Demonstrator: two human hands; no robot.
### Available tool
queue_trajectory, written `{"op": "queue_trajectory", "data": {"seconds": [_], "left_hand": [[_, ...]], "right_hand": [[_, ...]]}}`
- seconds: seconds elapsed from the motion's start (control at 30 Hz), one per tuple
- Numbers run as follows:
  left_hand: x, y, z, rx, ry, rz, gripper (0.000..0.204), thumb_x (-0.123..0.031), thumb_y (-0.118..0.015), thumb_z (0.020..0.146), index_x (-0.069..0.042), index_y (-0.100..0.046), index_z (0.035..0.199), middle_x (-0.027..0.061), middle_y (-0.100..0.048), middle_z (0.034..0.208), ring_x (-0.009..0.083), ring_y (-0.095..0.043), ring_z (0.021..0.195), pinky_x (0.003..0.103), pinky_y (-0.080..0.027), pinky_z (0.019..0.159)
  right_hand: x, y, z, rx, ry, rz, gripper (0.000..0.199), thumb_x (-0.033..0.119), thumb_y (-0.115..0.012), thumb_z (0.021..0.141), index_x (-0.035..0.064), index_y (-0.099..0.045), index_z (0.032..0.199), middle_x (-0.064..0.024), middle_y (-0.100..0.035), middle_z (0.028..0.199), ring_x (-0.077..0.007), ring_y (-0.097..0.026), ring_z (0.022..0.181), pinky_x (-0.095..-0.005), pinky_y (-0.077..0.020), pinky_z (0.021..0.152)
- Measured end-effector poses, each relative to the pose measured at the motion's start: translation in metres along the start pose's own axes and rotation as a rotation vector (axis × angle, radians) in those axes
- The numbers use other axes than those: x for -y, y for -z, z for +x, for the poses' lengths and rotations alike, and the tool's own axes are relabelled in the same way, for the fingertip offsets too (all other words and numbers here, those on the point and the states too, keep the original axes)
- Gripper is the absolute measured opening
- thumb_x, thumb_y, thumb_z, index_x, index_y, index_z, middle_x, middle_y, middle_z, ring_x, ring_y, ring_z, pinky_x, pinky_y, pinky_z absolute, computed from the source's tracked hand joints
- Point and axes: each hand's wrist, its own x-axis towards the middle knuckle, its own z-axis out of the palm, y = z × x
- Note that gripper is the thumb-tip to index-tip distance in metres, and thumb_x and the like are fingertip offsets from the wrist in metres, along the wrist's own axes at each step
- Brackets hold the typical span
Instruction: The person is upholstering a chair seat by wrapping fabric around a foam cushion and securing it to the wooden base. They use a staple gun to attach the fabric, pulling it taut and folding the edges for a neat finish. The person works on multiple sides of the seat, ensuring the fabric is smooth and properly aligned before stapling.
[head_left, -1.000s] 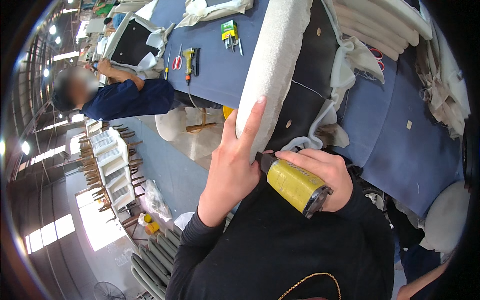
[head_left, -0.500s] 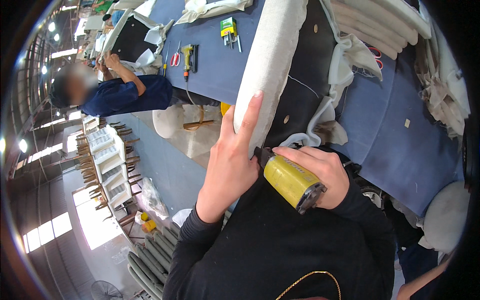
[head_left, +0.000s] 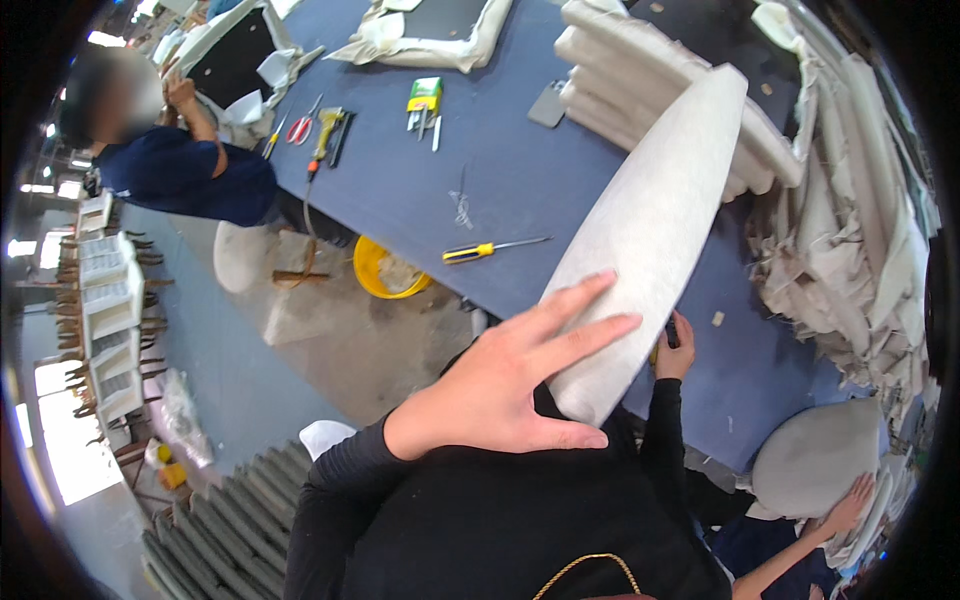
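Observation:
An off-white upholstered cushion panel (head_left: 650, 230) stands tilted on its edge before me. My left hand (head_left: 510, 375) lies against its lower end, fingers spread over the fabric and thumb stretched out below. Beyond the cushion's right edge, my right hand (head_left: 676, 350) is closed round a staple gun (head_left: 655, 355); only small black and yellow parts of the tool show, the cushion covering the rest.
On the blue table (head_left: 400, 185) lie a yellow-handled screwdriver (head_left: 470, 252), red-handled scissors (head_left: 300, 130), another staple gun (head_left: 325, 135) and a green-yellow box (head_left: 425, 95). Stacked covered panels (head_left: 640, 70) stand behind. A co-worker (head_left: 190, 170) works at left; another person's hand (head_left: 850, 505) touches a round cushion.
The cushion has been turned up from its dark underside and swung right. My left hand has shifted onto its pale face. The staple gun in my right hand has gone behind the cushion.

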Motion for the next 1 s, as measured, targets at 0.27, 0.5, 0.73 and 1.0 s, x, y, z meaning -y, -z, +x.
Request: {"op": "queue_trajectory", "data": {"seconds": [0.27,0.5,0.73,1.0], "left_hand": [[0.123,-0.077,0.028,0.190,0.058,-0.118,0.085,-0.041,-0.086,0.090,-0.014,-0.053,0.164,0.0192,-0.046,0.171,0.0395,-0.047,0.156,0.047,-0.041,0.125],[0.207,-0.147,0.032,0.235,0.127,0.350,0.097,-0.048,-0.093,0.082,-0.022,-0.051,0.165,0.0254,-0.036,0.174,0.0509,-0.041,0.155,0.057,-0.042,0.123],[0.195,-0.212,0.054,0.465,-0.234,0.745,0.110,-0.053,-0.092,0.079,-0.025,-0.041,0.171,0.0245,-0.020,0.181,0.0567,-0.020,0.163,0.068,-0.023,0.128],[0.241,-0.219,0.079,0.621,-0.433,0.870,0.080,-0.058,-0.070,0.098,-0.017,-0.052,0.165,0.0195,-0.036,0.177,0.0468,-0.027,0.164,0.067,-0.012,0.131]], "right_hand": [[0.276,0.124,0.075,0.137,0.077,0.905,0.074,0.036,-0.051,0.116,0.0034,-0.020,0.176,-0.0223,-0.029,0.179,-0.0299,-0.029,0.166,-0.0412,-0.0273,0.133],[0.141,0.196,0.088,0.025,-0.093,0.030,0.110,0.057,-0.063,0.109,0.0000,0.004,0.175,-0.0270,-0.006,0.183,-0.0321,-0.008,0.171,-0.0381,-0.0122,0.137],[0.019,0.150,0.093,-0.012,-0.075,0.019,0.106,0.073,-0.057,0.104,0.0001,-0.023,0.173,-0.0284,-0.034,0.175,-0.0386,-0.034,0.163,-0.0418,-0.0291,0.132],[-0.096,0.147,0.027,0.288,-0.438,0.544,0.102,0.082,-0.042,0.105,0.0090,-0.026,0.176,-0.0174,-0.028,0.181,-0.0326,-0.023,0.168,-0.0429,-0.0227,0.135]]}}
